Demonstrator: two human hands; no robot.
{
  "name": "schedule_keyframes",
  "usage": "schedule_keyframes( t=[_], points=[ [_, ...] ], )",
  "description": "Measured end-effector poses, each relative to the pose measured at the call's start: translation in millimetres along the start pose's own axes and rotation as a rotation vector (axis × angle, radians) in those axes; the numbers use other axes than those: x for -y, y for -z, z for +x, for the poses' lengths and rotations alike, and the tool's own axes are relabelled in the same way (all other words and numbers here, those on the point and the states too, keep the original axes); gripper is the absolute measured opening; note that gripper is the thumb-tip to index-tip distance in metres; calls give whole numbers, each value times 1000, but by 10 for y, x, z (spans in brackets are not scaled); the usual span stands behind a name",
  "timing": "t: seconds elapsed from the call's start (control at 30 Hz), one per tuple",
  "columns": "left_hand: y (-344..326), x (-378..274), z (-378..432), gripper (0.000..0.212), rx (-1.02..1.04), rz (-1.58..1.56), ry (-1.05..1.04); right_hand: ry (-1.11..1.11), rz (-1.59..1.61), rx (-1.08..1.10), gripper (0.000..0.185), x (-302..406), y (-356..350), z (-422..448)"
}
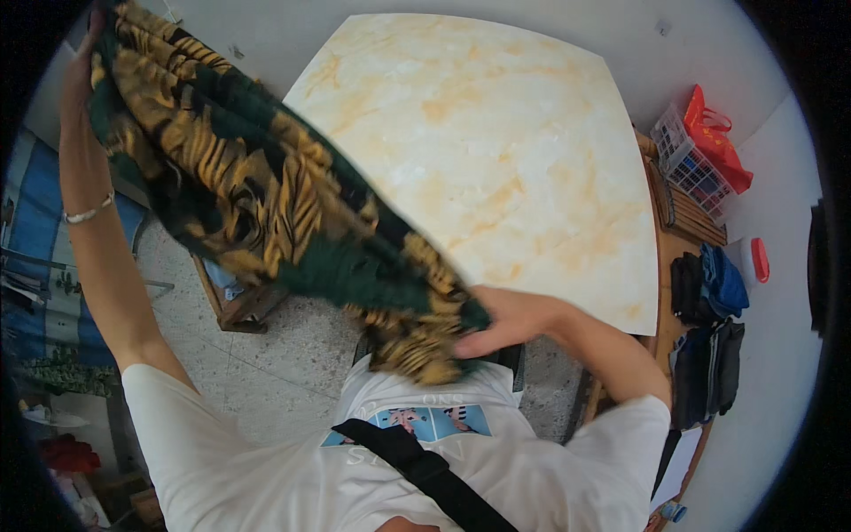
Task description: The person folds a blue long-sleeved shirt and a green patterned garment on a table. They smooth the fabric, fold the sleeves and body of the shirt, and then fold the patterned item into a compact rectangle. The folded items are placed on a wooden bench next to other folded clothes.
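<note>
A green, black and gold patterned cloth [266,193] is stretched slantwise through the air between my hands. My left hand [93,33], raised at the upper left, grips its far end; the fingers are mostly hidden at the dark rim of the view. Low and close to my waist, my right hand [508,319] is shut on the opposite end, where a loose fold hangs over the front of my shirt. Both the cloth and my right hand are slightly blurred. Behind the cloth lies a table with a cream and yellow marbled top [505,159].
Along the right wall, a wooden bench [665,292] bears folded dark clothes [708,372], blue folded cloth [723,282] and a white plastic basket [691,159] with a red bag [715,139]. A small wooden stool [243,326] stands on the floor at left, near a blue curtain [40,199].
</note>
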State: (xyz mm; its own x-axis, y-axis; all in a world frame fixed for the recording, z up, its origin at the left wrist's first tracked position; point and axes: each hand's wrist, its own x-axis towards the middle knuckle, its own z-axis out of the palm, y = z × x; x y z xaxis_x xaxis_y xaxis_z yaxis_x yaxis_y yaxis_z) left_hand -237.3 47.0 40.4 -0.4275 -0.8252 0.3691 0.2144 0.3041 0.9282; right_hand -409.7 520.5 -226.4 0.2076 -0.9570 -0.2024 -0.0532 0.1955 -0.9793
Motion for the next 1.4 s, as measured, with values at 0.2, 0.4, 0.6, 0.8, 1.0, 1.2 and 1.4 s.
schedule_keyframes(
  t=[0.2,0.4,0.6,0.8,1.0,1.2,1.4],
  points=[
    [190,763,-632,47,124,-203,61,294,-274,-713,62,1527,409,-1502],
    [-212,1241,-842,48,122,68,214,162,-1162,-1023,33,1992,997,-1607],
    [593,1936,-828,29,258,83,384,-34,-848,-812,37,1068,1275,-1201],
    [819,2142,-934,26,209,105,387,-154,-783,-1083,24,147,1609,-1188],
    [763,2012,-1008,26,196,109,364,4,-1120,-1279,37,-316,2199,-779],
    [566,1889,-948,30,235,117,295,-134,-1130,-1249,24,-461,2492,-468],
    [727,1746,-1090,31,-14,157,333,523,-34,-1647,18,-24,2423,-1351]
  ],
)
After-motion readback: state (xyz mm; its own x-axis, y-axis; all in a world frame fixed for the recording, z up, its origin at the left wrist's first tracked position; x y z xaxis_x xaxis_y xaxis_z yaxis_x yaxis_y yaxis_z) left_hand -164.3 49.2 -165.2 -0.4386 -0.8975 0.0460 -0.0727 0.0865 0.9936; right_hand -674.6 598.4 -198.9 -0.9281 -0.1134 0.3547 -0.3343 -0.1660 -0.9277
